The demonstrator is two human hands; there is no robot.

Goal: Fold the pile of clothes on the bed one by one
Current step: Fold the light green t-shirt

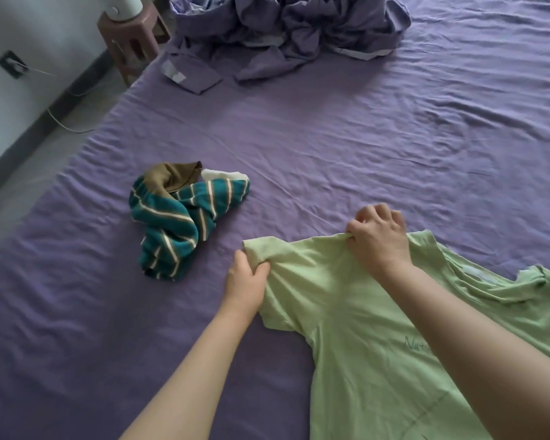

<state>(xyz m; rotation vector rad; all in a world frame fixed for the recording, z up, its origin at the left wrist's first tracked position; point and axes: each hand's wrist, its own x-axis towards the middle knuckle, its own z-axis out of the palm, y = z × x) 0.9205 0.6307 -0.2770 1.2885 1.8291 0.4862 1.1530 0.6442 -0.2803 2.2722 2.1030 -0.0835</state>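
Shirt [362, 328], green, lies spread on the bed [362, 138], unfolded and cut off at the frame's lower right. Left hand [246, 282] grips its sleeve; right hand [378, 239] pinches the shoulder. Beyond, a striped bundle [178, 217] waits untouched; no folded pieces show. Rumpled purple bedding [299, 30] lies farthest, its contents unclear.

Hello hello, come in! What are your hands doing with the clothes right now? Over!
Left hand gripping green T-shirt sleeve. Right hand pinching its shoulder edge. Striped garment pile waiting, apart to the left. Nothing in the way.
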